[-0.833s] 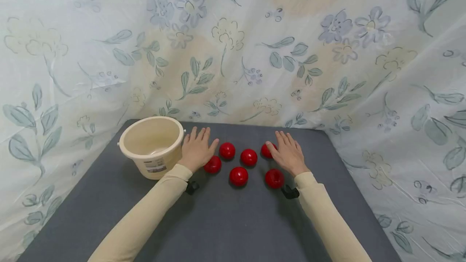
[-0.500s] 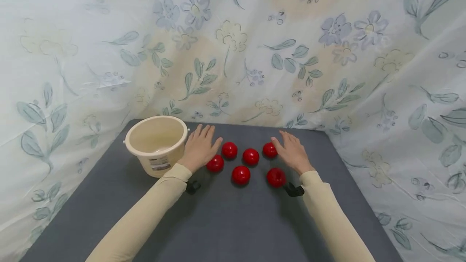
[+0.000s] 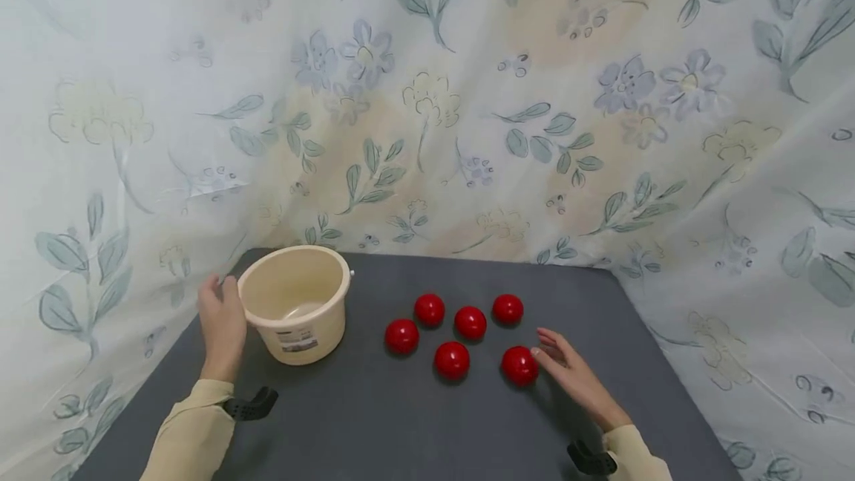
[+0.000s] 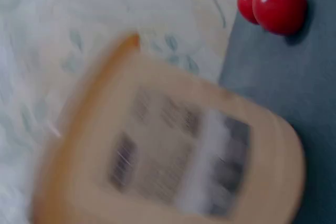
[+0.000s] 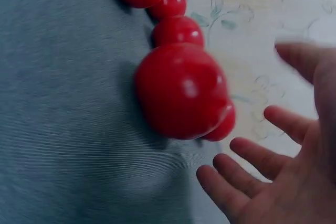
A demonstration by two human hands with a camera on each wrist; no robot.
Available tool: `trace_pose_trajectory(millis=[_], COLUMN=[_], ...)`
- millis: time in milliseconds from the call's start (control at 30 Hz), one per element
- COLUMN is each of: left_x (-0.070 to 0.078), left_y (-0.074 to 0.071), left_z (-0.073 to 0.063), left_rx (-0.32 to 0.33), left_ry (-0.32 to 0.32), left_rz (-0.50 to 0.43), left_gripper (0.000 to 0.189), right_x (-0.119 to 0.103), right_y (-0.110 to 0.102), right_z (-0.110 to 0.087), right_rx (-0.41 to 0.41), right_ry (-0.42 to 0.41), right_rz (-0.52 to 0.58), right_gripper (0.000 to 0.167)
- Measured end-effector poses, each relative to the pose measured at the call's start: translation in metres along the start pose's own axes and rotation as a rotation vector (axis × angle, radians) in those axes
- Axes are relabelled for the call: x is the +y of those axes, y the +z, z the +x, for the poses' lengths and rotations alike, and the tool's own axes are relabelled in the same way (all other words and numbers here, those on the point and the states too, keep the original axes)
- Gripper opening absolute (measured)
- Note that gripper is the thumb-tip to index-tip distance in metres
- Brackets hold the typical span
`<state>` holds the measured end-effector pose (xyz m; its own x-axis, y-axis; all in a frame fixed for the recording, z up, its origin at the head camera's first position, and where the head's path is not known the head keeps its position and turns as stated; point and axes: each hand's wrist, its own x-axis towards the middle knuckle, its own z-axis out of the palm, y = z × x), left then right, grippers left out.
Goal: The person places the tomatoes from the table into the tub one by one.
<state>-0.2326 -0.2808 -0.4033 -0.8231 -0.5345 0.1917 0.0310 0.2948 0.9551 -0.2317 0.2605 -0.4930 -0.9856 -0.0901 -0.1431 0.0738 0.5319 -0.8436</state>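
Note:
In the head view my left hand (image 3: 223, 329) is at the left side of a cream bucket (image 3: 320, 336), its fingertips right by the rim. The left wrist view has the bucket (image 4: 157, 145) large and blurred, with a printed label on its wall; the hand itself is out of that view. My right hand (image 3: 577, 381) is beside the nearest right one of several glossy red balls (image 3: 519, 367), fingers apart and loosely bent. Close up in the right wrist view, that ball (image 5: 181, 93) lies in front of the spread fingers (image 5: 257, 158), with nothing in the palm.
More red balls (image 3: 452, 361) lie loosely grouped in the middle of the dark grey table (image 3: 401, 436), right of the bucket. A floral curtain (image 3: 427, 132) hangs behind and along both sides of the table.
My left hand has moved from between bucket and balls round to the bucket's left side. The right hand has drawn back toward me, beside the near right ball. The head view has tilted up slightly.

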Motion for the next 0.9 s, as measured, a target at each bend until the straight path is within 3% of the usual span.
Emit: trace_pose_trajectory(millis=[67,167,300,467,567,700,900], left_x=[-0.016,-0.031,-0.040,-0.043,-0.045,-0.049,-0.050], left_y=[0.001,0.007,0.017,0.020,0.020,0.022,0.030], left_z=[0.001,0.002,0.001,0.002,0.002,0.003,0.007], left_rx=[0.016,0.023,0.051,0.109,0.123,0.129,0.212], left_ry=[-0.126,-0.193,-0.214,-0.232,-0.245,-0.273,-0.255], left_rz=[-0.135,-0.236,-0.261,-0.327,-0.373,-0.365,-0.350], left_gripper=[0.071,0.074,0.074,0.069,0.066,0.063,0.042], right_x=[0.009,0.017,0.025,0.031,0.031,0.032,0.034], right_y=[0.005,0.013,0.026,0.039,0.045,0.050,0.046], right_z=[-0.001,0.001,0.002,0.004,0.010,0.015,0.021], right_rx=[-0.028,-0.070,-0.102,-0.053,-0.018,0.012,0.044], right_ry=[0.015,-0.004,-0.012,0.016,0.001,0.011,0.035], right_rz=[0.038,0.058,0.013,-0.006,0.003,-0.001,0.018], right_gripper=[0.081,0.088,0.101,0.109,0.105,0.091,0.077])
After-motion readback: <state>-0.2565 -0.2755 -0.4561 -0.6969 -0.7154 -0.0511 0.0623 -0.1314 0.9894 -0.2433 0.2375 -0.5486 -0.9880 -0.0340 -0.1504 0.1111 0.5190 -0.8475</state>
